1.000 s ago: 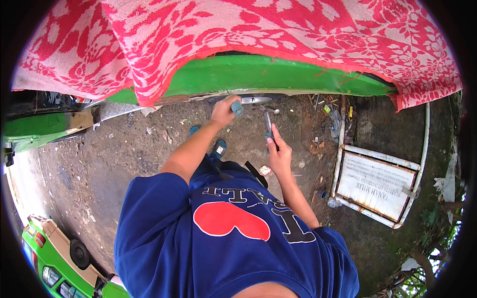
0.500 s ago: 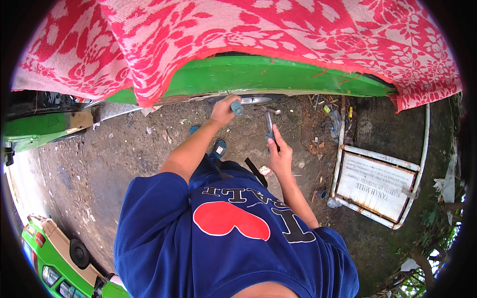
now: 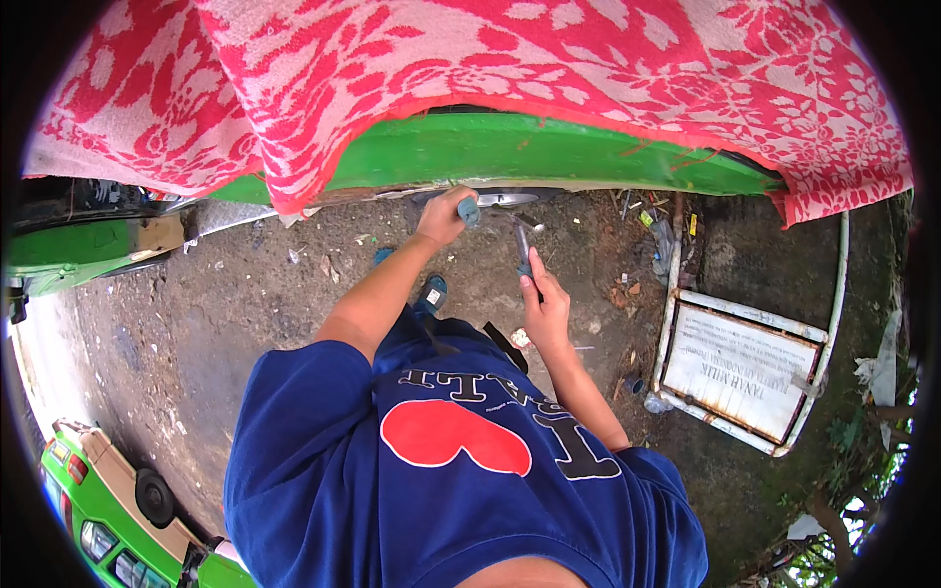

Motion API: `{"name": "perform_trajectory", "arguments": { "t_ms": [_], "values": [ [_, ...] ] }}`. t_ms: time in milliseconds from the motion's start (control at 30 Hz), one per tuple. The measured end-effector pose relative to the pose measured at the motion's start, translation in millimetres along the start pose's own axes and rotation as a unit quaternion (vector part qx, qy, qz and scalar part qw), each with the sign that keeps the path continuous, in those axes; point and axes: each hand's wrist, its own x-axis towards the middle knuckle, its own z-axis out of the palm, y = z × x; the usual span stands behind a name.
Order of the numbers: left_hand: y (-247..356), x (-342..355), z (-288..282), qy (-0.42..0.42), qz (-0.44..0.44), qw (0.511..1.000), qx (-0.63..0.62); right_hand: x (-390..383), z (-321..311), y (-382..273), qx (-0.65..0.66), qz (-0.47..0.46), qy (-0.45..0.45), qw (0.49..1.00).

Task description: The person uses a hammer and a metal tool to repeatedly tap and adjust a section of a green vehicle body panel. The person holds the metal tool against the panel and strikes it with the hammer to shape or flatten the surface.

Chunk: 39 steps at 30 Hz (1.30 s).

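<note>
My left hand (image 3: 441,220) is closed around a tool with a blue-grey round end (image 3: 469,212), held by the lower edge of a green car body (image 3: 451,152). The rest of that tool is hidden by my fingers, so I cannot tell its kind. A hammer (image 3: 522,243) is in my right hand (image 3: 547,306), gripped by its dark handle with the metal head up, close to the right of the round end. Just beyond both hands shows part of a wheel (image 3: 510,198) under the car.
A red and pink patterned cloth (image 3: 549,59) drapes over the car. At the right a rusty white metal-framed sign (image 3: 737,365) lies on the littered ground (image 3: 265,294). Another green vehicle (image 3: 93,250) stands at the left, and a green and beige one (image 3: 118,500) at the lower left.
My right hand has shifted slightly left with the hammer, whose head is now nearer the blue-grey round end and turned. My left hand stays almost in place.
</note>
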Motion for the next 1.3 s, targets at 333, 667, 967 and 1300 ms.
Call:
{"name": "perform_trajectory", "arguments": {
  "t_ms": [333, 667, 967, 1300],
  "values": [
    [3, 18, 5, 0.033, -0.032, 0.999, 0.001, 23, 12, -9, -0.01, -0.029, 0.0, 1.0],
    [-2, 18, 21, 0.008, -0.032, 0.999, 0.042, 23, 19, 2, -0.019, 0.062, -0.021, 0.998],
    [14, 10, 28, 0.011, -0.056, 0.996, 0.069, 15, 10, 21, -0.02, 0.171, -0.032, 0.984],
    [14, 11, 16, 0.002, -0.029, 0.997, 0.077, -20, -4, 31, 0.116, 0.224, 0.017, 0.968]
  ]
}}
